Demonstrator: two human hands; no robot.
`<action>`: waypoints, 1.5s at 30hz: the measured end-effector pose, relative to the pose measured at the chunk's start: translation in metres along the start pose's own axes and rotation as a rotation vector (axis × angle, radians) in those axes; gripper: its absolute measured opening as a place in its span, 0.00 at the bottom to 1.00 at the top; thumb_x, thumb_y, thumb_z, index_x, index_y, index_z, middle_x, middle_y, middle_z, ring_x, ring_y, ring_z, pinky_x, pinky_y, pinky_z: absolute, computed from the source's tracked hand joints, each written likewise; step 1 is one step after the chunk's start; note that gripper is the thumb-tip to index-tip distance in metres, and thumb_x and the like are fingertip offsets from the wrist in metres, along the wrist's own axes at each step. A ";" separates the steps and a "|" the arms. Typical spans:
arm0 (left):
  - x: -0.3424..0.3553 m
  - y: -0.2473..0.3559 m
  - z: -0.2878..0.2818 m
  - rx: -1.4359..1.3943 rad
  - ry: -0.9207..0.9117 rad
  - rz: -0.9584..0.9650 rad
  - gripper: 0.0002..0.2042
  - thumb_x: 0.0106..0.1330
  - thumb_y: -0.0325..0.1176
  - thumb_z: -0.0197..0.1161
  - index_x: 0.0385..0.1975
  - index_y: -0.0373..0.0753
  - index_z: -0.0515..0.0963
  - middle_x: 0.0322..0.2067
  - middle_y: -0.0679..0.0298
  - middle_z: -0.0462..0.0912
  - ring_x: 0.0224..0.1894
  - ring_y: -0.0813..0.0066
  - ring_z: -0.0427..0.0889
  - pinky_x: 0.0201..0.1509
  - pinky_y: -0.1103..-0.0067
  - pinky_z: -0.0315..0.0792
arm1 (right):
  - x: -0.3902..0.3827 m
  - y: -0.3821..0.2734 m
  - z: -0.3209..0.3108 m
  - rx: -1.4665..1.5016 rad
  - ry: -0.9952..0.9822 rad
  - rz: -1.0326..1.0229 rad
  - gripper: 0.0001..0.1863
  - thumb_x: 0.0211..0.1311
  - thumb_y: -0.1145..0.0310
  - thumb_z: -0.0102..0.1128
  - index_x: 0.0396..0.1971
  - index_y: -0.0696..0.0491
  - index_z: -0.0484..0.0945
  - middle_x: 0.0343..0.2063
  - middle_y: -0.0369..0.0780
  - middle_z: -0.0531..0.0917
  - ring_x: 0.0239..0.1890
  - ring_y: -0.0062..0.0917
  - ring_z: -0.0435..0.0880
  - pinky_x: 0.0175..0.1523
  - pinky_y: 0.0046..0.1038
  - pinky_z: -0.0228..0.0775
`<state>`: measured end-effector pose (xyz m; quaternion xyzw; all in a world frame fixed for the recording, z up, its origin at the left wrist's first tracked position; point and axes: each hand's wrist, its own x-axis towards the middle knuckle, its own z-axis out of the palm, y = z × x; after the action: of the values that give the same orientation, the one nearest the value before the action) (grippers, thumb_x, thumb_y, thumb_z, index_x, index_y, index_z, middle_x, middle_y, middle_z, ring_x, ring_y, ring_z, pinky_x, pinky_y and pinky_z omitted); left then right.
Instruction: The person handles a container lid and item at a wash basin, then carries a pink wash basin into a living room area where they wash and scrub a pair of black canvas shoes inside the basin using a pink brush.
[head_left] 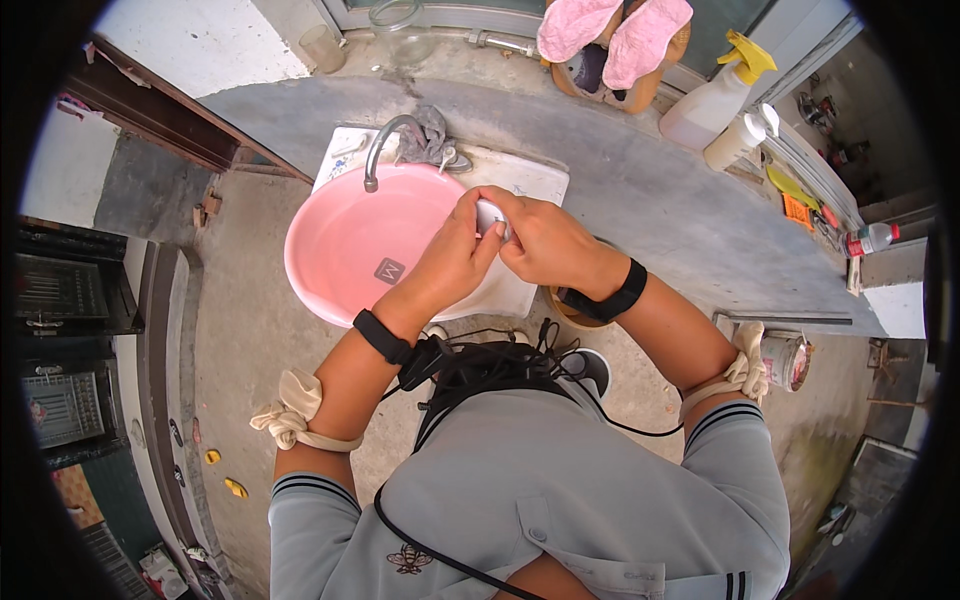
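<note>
Grey wall (620, 190) and bare concrete floor (240, 260) frame this yard corner, and up on the far ledge (470, 70) stand a clear glass jar (400, 35) at left and a yellow-topped spray bottle (708, 108) at right. Below them, a curved metal tap (392, 128) arches over a big pink basin (335, 215), which sits on the white sink (525, 178), a grey cloth (430, 140) bunched right behind the spout. And now the hands! Left hand (452, 245) and right hand (555, 240) meet just off the basin's right side, fingers of both closed around a small white object (488, 215). It's mostly covered, so exactly what it is, I can't tell. Black bands circle both wrists.
</note>
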<state>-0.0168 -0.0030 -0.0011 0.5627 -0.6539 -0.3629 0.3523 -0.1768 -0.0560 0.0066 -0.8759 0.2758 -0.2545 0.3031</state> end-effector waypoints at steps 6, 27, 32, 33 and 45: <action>0.002 -0.008 -0.002 -0.346 -0.044 0.003 0.25 0.67 0.37 0.54 0.57 0.29 0.57 0.37 0.61 0.73 0.42 0.77 0.73 0.44 0.79 0.70 | 0.000 -0.003 -0.004 0.133 -0.019 0.016 0.33 0.45 0.77 0.54 0.57 0.58 0.62 0.29 0.49 0.79 0.24 0.40 0.79 0.31 0.34 0.72; -0.004 0.016 -0.004 -0.605 -0.188 -0.194 0.26 0.71 0.51 0.41 0.49 0.28 0.63 0.27 0.60 0.75 0.30 0.77 0.78 0.33 0.82 0.72 | 0.001 0.003 -0.015 0.130 0.040 -0.136 0.32 0.40 0.62 0.73 0.48 0.56 0.72 0.43 0.44 0.77 0.42 0.35 0.77 0.44 0.30 0.72; -0.004 0.015 0.001 -0.504 -0.114 -0.277 0.27 0.71 0.54 0.35 0.43 0.30 0.66 0.21 0.64 0.71 0.19 0.79 0.71 0.25 0.83 0.67 | -0.003 0.012 -0.012 0.177 0.007 -0.181 0.37 0.43 0.65 0.71 0.56 0.56 0.67 0.46 0.46 0.75 0.41 0.32 0.77 0.42 0.27 0.73; -0.003 0.015 -0.001 -0.504 -0.114 -0.277 0.27 0.71 0.54 0.35 0.43 0.30 0.66 0.21 0.64 0.71 0.19 0.79 0.71 0.25 0.83 0.67 | -0.002 0.013 -0.010 0.178 0.006 -0.182 0.37 0.43 0.65 0.71 0.56 0.56 0.67 0.46 0.46 0.75 0.41 0.32 0.77 0.42 0.27 0.73; 0.000 0.024 -0.006 -0.374 -0.096 -0.378 0.31 0.67 0.58 0.45 0.38 0.26 0.67 0.21 0.61 0.72 0.19 0.80 0.72 0.25 0.83 0.68 | -0.004 0.012 0.001 0.295 0.057 -0.137 0.32 0.45 0.73 0.57 0.56 0.62 0.64 0.43 0.50 0.75 0.38 0.36 0.78 0.41 0.29 0.75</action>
<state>-0.0232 -0.0014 0.0227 0.5820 -0.4748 -0.5630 0.3447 -0.1836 -0.0611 -0.0034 -0.8310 0.1836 -0.3370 0.4027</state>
